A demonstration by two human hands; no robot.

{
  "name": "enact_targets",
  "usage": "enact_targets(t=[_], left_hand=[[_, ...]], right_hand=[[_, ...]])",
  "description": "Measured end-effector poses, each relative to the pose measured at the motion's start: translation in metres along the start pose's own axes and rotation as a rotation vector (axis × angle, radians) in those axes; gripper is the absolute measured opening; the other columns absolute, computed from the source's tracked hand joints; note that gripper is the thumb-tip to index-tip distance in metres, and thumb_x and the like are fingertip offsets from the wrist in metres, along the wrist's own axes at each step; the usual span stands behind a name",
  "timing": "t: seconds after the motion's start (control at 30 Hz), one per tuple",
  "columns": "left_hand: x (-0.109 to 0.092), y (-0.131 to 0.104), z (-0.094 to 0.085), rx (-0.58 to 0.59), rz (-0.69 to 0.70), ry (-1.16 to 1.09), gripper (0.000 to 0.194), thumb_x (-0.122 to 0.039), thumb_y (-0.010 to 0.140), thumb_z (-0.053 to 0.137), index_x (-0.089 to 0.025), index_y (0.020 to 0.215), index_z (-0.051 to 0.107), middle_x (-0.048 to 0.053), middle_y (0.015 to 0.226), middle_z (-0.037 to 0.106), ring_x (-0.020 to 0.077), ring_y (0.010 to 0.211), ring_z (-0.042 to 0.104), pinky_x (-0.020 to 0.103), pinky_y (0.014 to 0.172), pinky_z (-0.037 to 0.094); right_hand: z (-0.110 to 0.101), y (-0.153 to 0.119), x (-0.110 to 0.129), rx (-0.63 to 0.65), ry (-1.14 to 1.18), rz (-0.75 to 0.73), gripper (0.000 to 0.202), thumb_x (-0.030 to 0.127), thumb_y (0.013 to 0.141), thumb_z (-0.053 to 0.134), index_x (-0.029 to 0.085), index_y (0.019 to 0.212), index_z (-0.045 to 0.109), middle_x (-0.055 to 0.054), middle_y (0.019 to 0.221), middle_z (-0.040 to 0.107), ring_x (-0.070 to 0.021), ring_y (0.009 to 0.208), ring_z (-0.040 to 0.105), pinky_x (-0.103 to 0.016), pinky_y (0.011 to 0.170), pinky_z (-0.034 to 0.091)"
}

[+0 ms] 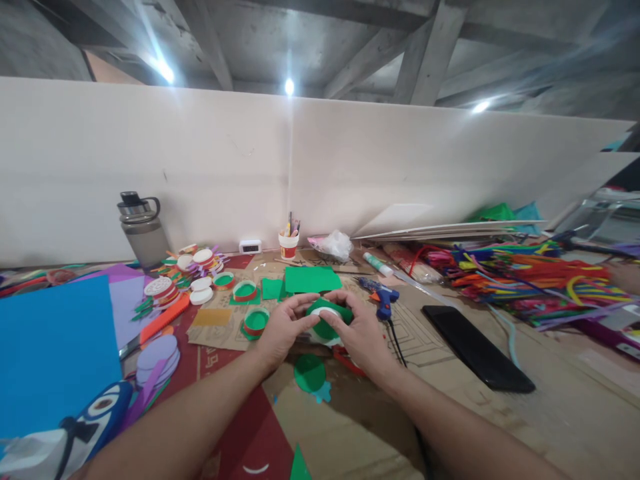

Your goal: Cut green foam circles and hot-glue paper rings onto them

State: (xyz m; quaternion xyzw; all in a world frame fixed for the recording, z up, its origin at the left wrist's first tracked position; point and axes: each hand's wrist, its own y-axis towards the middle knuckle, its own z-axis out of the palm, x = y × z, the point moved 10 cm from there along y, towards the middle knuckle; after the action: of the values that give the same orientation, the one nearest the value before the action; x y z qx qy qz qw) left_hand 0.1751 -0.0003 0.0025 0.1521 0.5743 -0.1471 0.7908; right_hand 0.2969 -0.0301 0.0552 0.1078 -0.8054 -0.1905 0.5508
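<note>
Both hands meet over the middle of the work surface, holding a piece of green craft foam or paper (329, 328) with a white round edge against it. My left hand (286, 328) pinches its left side between thumb and fingers. From the right, my right hand (364, 337) grips the same piece, thumb on the front. Below them lies a green disc (310, 373) beside a small blue scrap (323, 392). A round cup with a red wall and green base (257, 322) sits left of my left hand. Something red (349, 361), partly hidden, lies under my right hand.
A blue glue gun (384, 298) with its cord and a black phone (477, 347) lie to the right. Coloured pipe cleaners (540, 277) are heaped beyond. At left are an orange cutter (165, 319), blue sheet (55, 353) and bottle (143, 233). Green sheets (313, 279) lie ahead.
</note>
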Motion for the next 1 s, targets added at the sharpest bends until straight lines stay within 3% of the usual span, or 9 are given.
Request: enact_targets(t=[0.3, 0.63, 1.0], left_hand=[[0.0051, 0.0019, -0.0040, -0.041, -0.045, -0.048, 0.050, -0.030, 0.066, 0.080, -0.018, 0.111, 0.061, 0.008, 0.103, 0.071, 0.0189, 0.080, 0.067, 0.031, 0.070, 0.053], [0.0004, 0.0023, -0.0050, -0.067, 0.003, -0.059, 0.049, -0.030, 0.064, 0.081, -0.016, 0.106, 0.062, 0.010, 0.101, 0.071, 0.0202, 0.083, 0.067, 0.030, 0.071, 0.052], [0.0043, 0.0029, -0.0046, -0.047, -0.016, -0.066, 0.046, -0.028, 0.066, 0.080, -0.017, 0.107, 0.063, 0.008, 0.101, 0.072, 0.0188, 0.081, 0.068, 0.029, 0.072, 0.052]], right_hand=[[-0.0006, 0.0006, 0.0029, -0.004, -0.008, -0.017, 0.019, 0.033, 0.080, 0.063, 0.021, 0.095, 0.061, -0.004, 0.096, 0.066, -0.0206, 0.090, 0.059, -0.033, 0.081, 0.045], [-0.0014, -0.0009, -0.0003, -0.034, -0.047, -0.046, 0.027, 0.034, 0.080, 0.063, 0.020, 0.103, 0.058, -0.006, 0.102, 0.062, -0.0223, 0.097, 0.057, -0.038, 0.087, 0.044], [-0.0009, -0.0012, -0.0007, -0.026, 0.006, -0.034, 0.024, 0.034, 0.080, 0.064, 0.021, 0.100, 0.059, -0.005, 0.097, 0.065, -0.0215, 0.091, 0.060, -0.035, 0.082, 0.047]])
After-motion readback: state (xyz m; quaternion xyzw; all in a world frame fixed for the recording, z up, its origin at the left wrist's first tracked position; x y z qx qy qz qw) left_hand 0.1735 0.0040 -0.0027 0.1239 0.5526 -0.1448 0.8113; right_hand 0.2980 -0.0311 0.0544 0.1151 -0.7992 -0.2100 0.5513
